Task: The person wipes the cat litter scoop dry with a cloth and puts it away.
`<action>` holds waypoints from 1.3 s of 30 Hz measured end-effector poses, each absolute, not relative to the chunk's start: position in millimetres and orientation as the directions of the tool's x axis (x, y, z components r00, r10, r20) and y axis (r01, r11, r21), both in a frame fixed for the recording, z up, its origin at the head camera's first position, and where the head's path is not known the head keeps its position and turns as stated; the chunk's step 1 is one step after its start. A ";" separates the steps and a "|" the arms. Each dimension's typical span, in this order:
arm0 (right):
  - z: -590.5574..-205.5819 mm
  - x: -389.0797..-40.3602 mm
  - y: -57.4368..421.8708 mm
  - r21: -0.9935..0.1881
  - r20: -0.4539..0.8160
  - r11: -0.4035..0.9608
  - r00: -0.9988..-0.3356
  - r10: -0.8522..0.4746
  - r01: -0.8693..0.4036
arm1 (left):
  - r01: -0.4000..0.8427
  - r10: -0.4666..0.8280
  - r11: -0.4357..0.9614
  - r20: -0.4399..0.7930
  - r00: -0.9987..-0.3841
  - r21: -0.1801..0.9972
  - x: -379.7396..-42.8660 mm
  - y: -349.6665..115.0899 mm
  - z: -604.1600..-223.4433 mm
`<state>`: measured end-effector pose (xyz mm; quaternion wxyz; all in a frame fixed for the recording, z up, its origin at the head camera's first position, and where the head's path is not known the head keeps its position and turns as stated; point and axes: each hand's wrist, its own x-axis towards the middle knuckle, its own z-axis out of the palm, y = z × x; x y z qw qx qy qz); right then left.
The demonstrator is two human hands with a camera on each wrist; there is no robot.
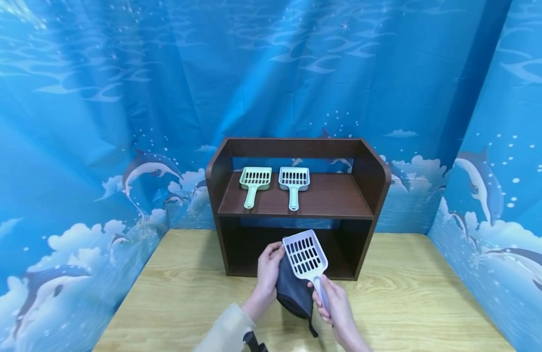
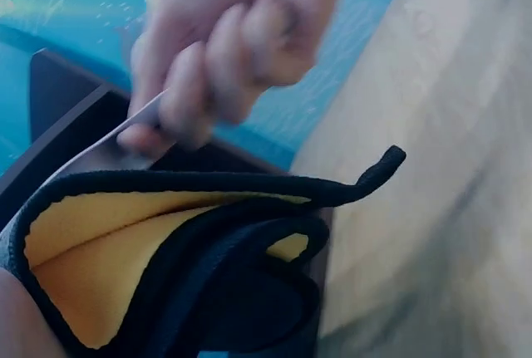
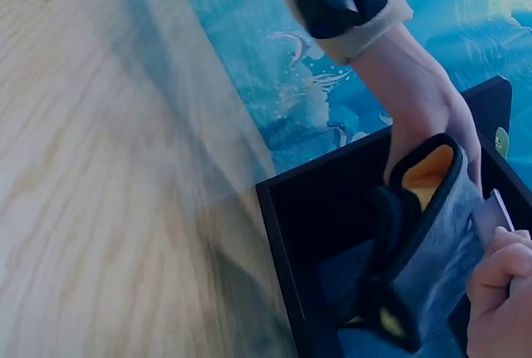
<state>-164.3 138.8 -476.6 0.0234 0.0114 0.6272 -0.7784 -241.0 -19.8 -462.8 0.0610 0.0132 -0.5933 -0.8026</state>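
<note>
My right hand (image 1: 336,303) grips a pale lavender litter scoop (image 1: 305,254) by its handle, with the slotted head tilted up to the left. In my left hand (image 1: 267,271) is a dark grey cloth (image 1: 292,288) with black edging and a yellow inner side (image 2: 108,267). The cloth hangs folded behind the scoop, a small loop (image 1: 314,330) at its lower corner. My left fingertips are right at the scoop's upper left corner. In the right wrist view the cloth (image 3: 440,267) lies against the scoop head (image 3: 492,217), most of which is hidden.
A dark brown two-tier shelf (image 1: 292,215) stands at the back of the wooden table (image 1: 411,293). On its upper board lie a green litter scoop (image 1: 255,179) and a pale blue litter scoop (image 1: 294,180), handles forward. A blue dolphin-print curtain (image 1: 165,98) hangs behind.
</note>
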 end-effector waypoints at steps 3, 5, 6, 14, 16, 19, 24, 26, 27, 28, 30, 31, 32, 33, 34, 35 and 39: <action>-477.2 -160.0 141.0 -0.984 -0.038 -0.170 -0.999 -0.031 0.043 | 0.086 -0.106 -0.304 0.057 -0.993 0.949 -248.8 -27.9 -454.7; -477.7 -159.0 143.0 -0.986 -0.042 -0.157 -0.998 -0.041 0.048 | 0.073 -0.066 -0.311 0.055 -0.996 0.947 -253.0 -32.1 -451.6; -477.8 -159.1 144.1 -0.986 -0.046 -0.155 -0.998 -0.048 0.053 | 0.063 -0.043 -0.310 0.052 -0.998 0.949 -254.4 -33.6 -450.4; -474.9 -163.8 156.0 -0.991 -0.064 -0.112 -0.990 -0.125 0.078 | 0.052 0.037 -0.229 0.062 -0.997 0.972 -255.1 -40.8 -457.1; -473.0 -164.0 160.7 -0.994 -0.047 -0.087 -0.988 -0.145 0.060 | 0.084 0.055 -0.192 0.096 -0.994 0.978 -254.3 -43.4 -460.3; -469.9 -164.5 167.9 -0.997 -0.031 -0.067 -0.986 -0.163 0.042 | 0.125 0.104 -0.147 0.141 -0.985 0.981 -252.2 -47.6 -463.7; -464.6 -166.0 179.0 -0.999 -0.022 -0.037 -0.987 -0.158 0.028 | 0.171 0.153 -0.101 0.185 -0.971 0.980 -247.8 -56.1 -469.1; -461.8 -166.1 183.3 -0.999 -0.030 -0.021 -0.991 -0.132 0.033 | 0.182 0.157 -0.104 0.197 -0.968 0.978 -246.5 -59.7 -470.4; -460.0 -166.0 185.4 -0.999 -0.037 -0.013 -0.993 -0.114 0.039 | 0.186 0.154 -0.107 0.201 -0.967 0.977 -246.1 -61.5 -470.8; -458.1 -165.6 187.5 -0.999 -0.043 -0.007 -0.994 -0.098 0.044 | 0.191 0.153 -0.112 0.207 -0.966 0.975 -245.6 -63.3 -471.2; -453.5 -164.2 192.0 -0.999 -0.038 0.008 -0.996 -0.081 0.038 | 0.208 0.146 -0.122 0.225 -0.964 0.971 -244.4 -66.9 -471.5; -450.7 -163.1 194.2 -0.999 -0.031 0.013 -0.997 -0.074 0.030 | 0.212 0.140 -0.126 0.229 -0.963 0.969 -243.8 -68.4 -471.2; -447.8 -162.5 196.5 -1.000 -0.017 0.016 -0.997 -0.075 0.016 | 0.216 0.135 -0.130 0.233 -0.963 0.968 -243.4 -69.8 -471.0; -444.5 -161.7 198.8 -1.000 -0.002 0.019 -0.997 -0.076 0.001 | 0.218 0.129 -0.134 0.235 -0.963 0.967 -242.7 -71.1 -470.8; -440.9 -161.1 201.1 -1.000 0.018 0.018 -0.997 -0.081 -0.020 | 0.217 0.125 -0.140 0.235 -0.964 0.966 -241.8 -72.3 -470.5; -436.8 -160.8 203.2 -0.999 0.040 0.015 -0.996 -0.081 -0.042 | 0.219 0.120 -0.140 0.236 -0.964 0.966 -241.3 -73.3 -470.6; -419.3 -162.5 210.9 -0.989 0.148 -0.018 -0.984 -0.098 -0.147 | 0.198 0.108 -0.148 0.215 -0.971 0.969 -239.5 -75.5 -472.7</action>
